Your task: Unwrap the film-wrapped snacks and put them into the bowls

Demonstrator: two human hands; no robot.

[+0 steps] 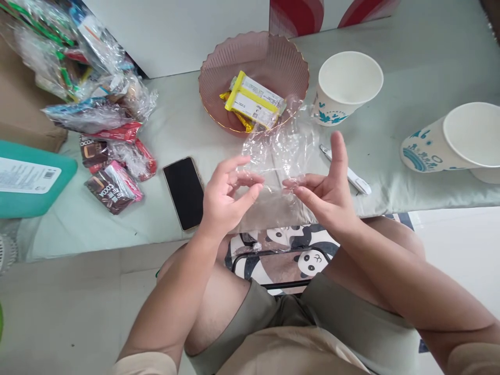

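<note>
A clear plastic bag [289, 146] hangs between my two hands over the table's front edge. My left hand [232, 195] pinches the bag's near left edge between thumb and fingers. On the other side, my right hand [326, 195] pinches the bag with thumb and fingertips, one finger pointing up. Just beyond the bag stands a pink ribbed glass bowl [219, 67] with a gold rim. Yellow and white wrapped snack packets [253, 99] lie in it, and the bag's far end overlaps the bowl's near rim.
A black phone [183, 192] lies left of my left hand. A white box cutter [351, 174] is beside my right hand. Paper cups [336, 107] stand at right. Bagged snacks [113, 185], a teal container [31, 182] and a cardboard box [23, 109] are at left.
</note>
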